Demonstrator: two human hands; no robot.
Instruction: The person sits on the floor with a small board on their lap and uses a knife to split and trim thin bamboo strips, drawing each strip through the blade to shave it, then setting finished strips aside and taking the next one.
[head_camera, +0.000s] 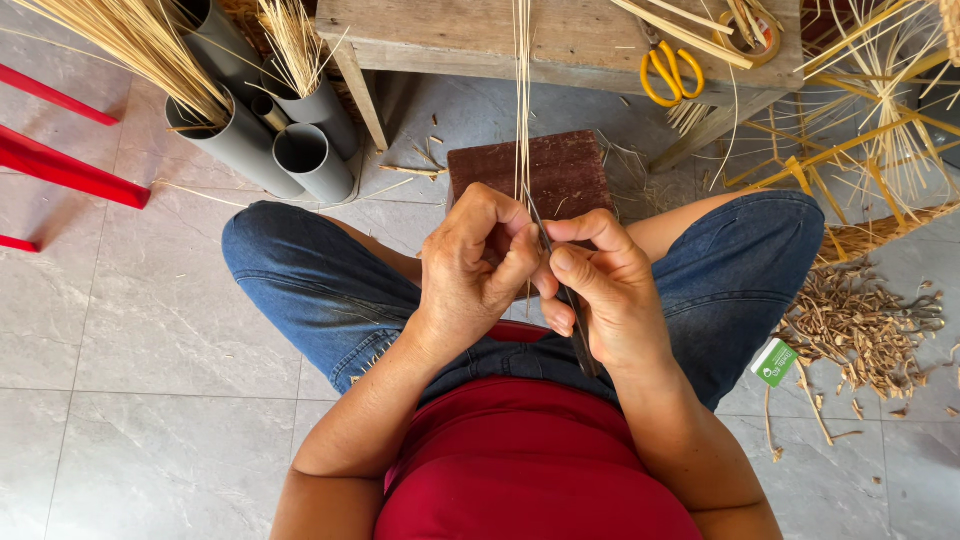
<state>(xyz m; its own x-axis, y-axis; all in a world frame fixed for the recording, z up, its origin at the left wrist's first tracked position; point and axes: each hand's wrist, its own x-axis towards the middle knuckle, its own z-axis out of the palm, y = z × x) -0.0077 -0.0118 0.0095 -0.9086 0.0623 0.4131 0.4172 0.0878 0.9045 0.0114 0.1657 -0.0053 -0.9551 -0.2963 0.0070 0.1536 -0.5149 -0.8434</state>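
Grip: left hand (478, 262) pinches thin straw strands (522, 90), right hand (600, 290) clenches dark blade (580, 345) at frame centre. Strands look light, springy, brittle; best held low, near the blade.

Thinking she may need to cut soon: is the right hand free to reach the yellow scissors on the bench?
Probably not right away: the right hand grips a thin blade against the strips, and the scissors lie beyond her knee.

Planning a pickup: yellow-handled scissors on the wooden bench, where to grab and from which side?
Take the scissors by the yellow loop handles, coming from above on the near side. They lie flat near the bench front edge, loops toward the person, blades pointing back under cane strips. Both hands are busy elsewhere.
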